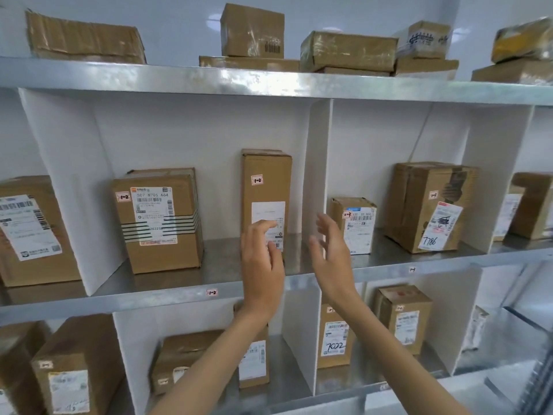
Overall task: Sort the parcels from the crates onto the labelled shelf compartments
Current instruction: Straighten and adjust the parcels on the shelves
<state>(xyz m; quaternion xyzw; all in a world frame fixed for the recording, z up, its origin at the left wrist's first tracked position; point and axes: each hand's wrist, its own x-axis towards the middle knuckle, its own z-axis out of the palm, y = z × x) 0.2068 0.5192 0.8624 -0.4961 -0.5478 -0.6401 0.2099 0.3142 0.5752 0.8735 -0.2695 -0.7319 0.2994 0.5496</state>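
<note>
The metal shelf [269,85] fills the frame, split by white panels into compartments, each keyed by a small tag on its front edge. At centre, the compartment tagged 1-2 [212,292] holds a broad parcel [158,220] on its left and a tall parcel [266,175] upright on its right, just beside a white divider [320,163]. Both wear 1-2 stickers, likely why they stand here, labels outward. The left hand [263,259], fingers spread and relaxed, is over the tall parcel's lower label; I cannot tell whether it touches. The right hand [332,253], also spread, holds nothing before the divider, which would block any nudge rightward.
</note>
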